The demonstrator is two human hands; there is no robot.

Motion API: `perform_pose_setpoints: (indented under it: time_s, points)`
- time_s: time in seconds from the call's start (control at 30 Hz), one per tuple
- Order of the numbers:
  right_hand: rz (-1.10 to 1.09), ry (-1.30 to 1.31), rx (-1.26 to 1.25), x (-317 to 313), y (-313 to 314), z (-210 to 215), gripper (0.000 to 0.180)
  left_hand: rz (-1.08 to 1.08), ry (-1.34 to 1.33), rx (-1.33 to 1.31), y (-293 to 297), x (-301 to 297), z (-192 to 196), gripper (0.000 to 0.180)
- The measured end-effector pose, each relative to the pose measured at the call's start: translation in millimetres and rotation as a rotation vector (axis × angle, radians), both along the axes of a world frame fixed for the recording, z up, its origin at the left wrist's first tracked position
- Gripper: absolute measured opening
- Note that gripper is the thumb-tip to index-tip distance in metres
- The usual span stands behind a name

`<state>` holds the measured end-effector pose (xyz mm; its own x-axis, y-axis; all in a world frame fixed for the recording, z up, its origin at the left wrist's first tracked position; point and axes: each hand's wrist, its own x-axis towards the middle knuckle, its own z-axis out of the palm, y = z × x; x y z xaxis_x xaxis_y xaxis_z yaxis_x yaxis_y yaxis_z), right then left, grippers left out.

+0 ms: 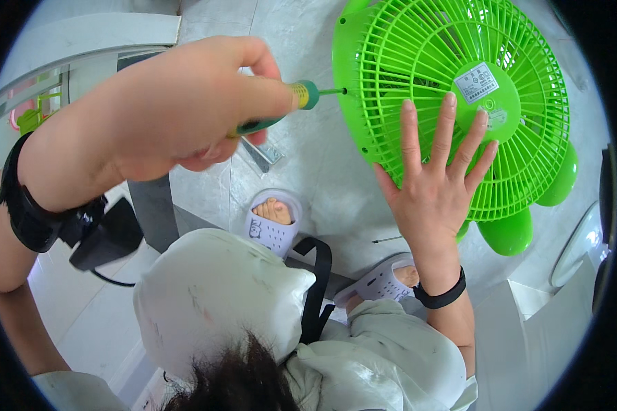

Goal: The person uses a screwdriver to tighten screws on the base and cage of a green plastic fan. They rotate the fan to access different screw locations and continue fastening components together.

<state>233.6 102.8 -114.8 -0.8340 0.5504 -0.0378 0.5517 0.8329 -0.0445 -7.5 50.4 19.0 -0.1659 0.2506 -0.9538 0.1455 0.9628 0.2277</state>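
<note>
My left hand (212,103) is closed around a screwdriver (308,94) with a green and yellow handle. Its thin shaft points right, and the tip is at a small dark hole in the rim of a bright green plastic fan (349,116). The fan's slatted grille faces up, with a round hub and a white label (476,82) in the middle. My right hand (435,171) lies palm down on the grille, fingers spread, just below the hub. Another dark hole shows lower on the rim. Rounded green lobes stick out at the fan's lower right.
Beneath is a grey tiled floor (206,198). A small clear packet (267,154) and a thin dark rod (387,240) lie on it. My feet are in lilac clogs (274,233). A white oval object (576,246) stands at right; a curved pale furniture edge (96,41) at upper left.
</note>
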Motion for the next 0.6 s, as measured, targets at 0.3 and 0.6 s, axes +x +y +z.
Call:
perform_pose_setpoints:
  time_s: [0.3, 0.6]
  points:
    - [0.001, 0.062, -0.051, -4, 3, 0, 0.090, -0.043, 0.231, 0.051, 5, 18, 5, 0.028]
    - [0.019, 0.103, -0.128, -1, 6, 6, 0.068, -0.962, 0.478, 0.146, 0, 26, -2, 0.034]
